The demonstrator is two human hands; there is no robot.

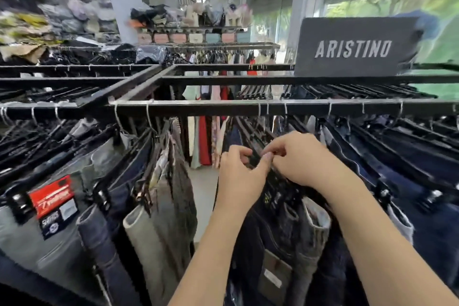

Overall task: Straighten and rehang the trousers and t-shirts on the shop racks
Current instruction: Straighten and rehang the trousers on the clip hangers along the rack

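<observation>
Two hands (pixel 238 176) (pixel 298 160) atop downward-hanging trousers (pixel 274 204)

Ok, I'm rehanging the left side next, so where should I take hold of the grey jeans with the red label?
Probably the black clip on the waistband of the grey jeans, coming down from above on the near side. Neighbouring trousers crowd both flanks, so only that top edge is exposed. Both the left hand and right hand pinch the top of the dark jeans.
</observation>
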